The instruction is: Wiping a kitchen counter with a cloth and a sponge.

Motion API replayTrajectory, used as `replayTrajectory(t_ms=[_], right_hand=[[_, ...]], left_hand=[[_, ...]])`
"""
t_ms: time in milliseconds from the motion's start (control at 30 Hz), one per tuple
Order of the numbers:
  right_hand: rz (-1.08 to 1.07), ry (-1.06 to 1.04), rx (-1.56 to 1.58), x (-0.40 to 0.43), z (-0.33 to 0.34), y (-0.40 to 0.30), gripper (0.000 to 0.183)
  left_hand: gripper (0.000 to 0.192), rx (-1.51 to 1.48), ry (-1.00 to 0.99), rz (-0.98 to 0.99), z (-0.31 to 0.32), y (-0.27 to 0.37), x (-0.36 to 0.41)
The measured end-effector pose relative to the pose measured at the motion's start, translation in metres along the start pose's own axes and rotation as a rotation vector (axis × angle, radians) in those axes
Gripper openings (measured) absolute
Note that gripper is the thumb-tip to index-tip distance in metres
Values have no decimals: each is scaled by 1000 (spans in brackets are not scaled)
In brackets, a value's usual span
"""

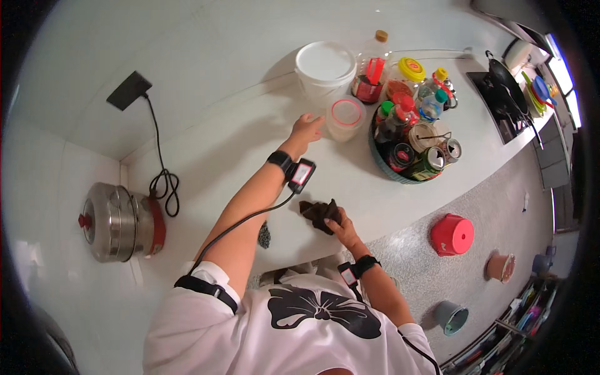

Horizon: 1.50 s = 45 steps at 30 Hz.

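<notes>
My left hand (307, 130) reaches over the white countertop (281, 187), its fingertips close to a clear plastic jar with a red ring (345, 117); whether they touch it I cannot tell. Near the counter's front edge my right hand (343, 228) grips a crumpled dark brown cloth (320, 214). A white lidded bucket (326, 68) stands behind the jar. To the right, a round blue-green basket (389, 171) holds several bottles, jars and drink cans. A bottle with a brown cap (371, 70) and a jar with a yellow lid (408, 72) stand behind the basket.
A steel steamer pot (110, 222) is at the left, near a black plug with a coiled cable (129, 90). A dark mesh item (264, 235) lies by my left forearm. A wok (508, 86) rests on the hob at far right. A red bucket (452, 235) stands on the floor.
</notes>
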State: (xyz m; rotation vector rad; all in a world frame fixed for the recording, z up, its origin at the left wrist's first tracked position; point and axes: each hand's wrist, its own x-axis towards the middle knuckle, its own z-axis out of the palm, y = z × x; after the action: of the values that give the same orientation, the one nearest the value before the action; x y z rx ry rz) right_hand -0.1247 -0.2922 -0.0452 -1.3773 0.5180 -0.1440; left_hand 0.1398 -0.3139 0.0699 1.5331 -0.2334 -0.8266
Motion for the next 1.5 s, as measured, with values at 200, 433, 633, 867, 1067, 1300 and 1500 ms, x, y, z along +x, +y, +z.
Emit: replayTrajectory(t_ms=[200,433,633,867,1067,1300,1500], right_hand=[[16,47,61,-1,2,-15,40],[43,94,67,5,5,-19,36],[128,149,133,8,11,-42,40],[-266,351,168,24,3,-100,34],[41,389,-439,80,-12,-83,47],[90,146,-1355,117,56,-49,59],[-149,-41,-1433,134,125,-32,50]], left_hand=[[42,837,149,183,-139,-88,-76],[55,1404,-131,453,-155,-136,-227],[22,1084,171,421,-203,-167,-228],[39,1246,569,144,-300,-190,-329],[62,1244,750,18,-292,-222,-377],[67,1108,896,-94,-311,-246,-394],[83,963,694,-135,-331,-238,-406]])
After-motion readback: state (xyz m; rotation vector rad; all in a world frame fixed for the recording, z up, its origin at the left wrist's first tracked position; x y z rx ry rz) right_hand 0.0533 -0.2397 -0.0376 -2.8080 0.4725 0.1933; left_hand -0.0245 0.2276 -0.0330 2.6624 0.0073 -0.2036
